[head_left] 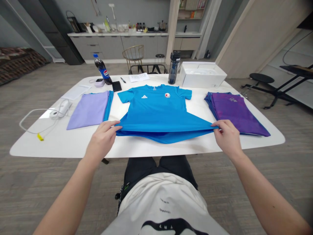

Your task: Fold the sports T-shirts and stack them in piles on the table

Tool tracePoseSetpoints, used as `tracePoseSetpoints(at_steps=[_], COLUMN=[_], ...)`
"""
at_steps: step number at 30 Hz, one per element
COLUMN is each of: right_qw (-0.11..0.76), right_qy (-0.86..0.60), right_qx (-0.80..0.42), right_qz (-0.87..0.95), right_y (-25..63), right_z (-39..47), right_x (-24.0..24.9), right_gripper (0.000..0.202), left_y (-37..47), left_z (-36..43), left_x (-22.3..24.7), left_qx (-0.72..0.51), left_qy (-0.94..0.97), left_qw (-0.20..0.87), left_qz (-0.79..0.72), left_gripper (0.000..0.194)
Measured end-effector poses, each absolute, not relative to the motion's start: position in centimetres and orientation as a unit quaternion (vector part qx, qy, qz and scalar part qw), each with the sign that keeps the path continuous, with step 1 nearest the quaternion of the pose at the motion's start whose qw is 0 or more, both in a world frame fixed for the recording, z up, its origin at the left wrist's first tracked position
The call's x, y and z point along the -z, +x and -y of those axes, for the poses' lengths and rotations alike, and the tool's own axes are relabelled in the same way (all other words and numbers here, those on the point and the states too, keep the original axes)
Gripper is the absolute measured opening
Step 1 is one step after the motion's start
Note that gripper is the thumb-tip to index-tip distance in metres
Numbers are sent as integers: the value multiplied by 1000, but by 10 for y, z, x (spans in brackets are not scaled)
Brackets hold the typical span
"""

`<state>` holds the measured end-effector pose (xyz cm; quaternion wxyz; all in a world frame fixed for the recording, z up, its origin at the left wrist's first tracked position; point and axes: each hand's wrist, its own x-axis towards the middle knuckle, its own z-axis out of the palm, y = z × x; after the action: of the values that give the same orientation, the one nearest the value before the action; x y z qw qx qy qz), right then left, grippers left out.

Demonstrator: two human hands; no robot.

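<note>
A blue T-shirt (pixel 156 109) lies front side up on the white table, its collar pointing away from me and its hem stretched sideways. My left hand (pixel 104 137) pinches the left end of the hem between thumb and fingers. At the opposite end, my right hand (pixel 227 135) grips the other hem corner. Between them the upper layer is pulled taut, and the lower layer sags towards me. A folded lilac garment (pixel 89 109) with blue cloth beneath it is left of the shirt. To the right lies a folded purple garment (pixel 234 111) over dark blue cloth.
Along the table's (pixel 61 143) far side stand a cola bottle (pixel 104 71), a dark flask (pixel 173 68) and a white box (pixel 202 75). A black flat object (pixel 116 86) and papers (pixel 139 77) lie nearby. A white cable (pixel 26 114) loops over the left edge.
</note>
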<state>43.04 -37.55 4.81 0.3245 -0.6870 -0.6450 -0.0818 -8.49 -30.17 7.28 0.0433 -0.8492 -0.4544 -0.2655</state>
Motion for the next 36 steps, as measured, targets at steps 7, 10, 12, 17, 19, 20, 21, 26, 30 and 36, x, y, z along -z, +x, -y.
tracePoseSetpoints(at_steps=[7,10,12,17,19,20,21,26,30,36], right_qw=[268,246,227,133,111,112,123,190,143,121], right_qy=[-643,-610,-595,-580,-601,-619,-637,-636,-608,-656], right_qx=[43,-11,-64,-219,-254,-251,-234,-87,-42,16], right_qz=[716,754,769,773,749,736,724,743,780,745], right_y=[444,447,448,453,454,453,452,435,429,444], right_z=[386,389,393,407,410,410,408,394,401,402], right_x=[-24,-21,-20,-17,-16,-15,-14,6,27,23], right_gripper=[31,32,31,28,36,40,44,44,43,36], left_y=[-106,-112,-112,-97,-87,-82,-77,-46,-35,-41], left_z=[312,313,316,335,339,338,336,321,333,338], left_x=[-41,-32,-30,-33,-33,-31,-28,2,21,13], left_qx=[95,69,47,11,27,41,60,115,73,60], left_qy=[-896,-900,-900,-891,-882,-879,-877,-866,-825,-803], left_qw=[-2,-59,-105,-203,-226,-227,-219,-58,30,-72], left_qz=[434,427,421,405,412,418,423,482,560,588], left_gripper=[38,39,40,24,25,29,31,30,30,32])
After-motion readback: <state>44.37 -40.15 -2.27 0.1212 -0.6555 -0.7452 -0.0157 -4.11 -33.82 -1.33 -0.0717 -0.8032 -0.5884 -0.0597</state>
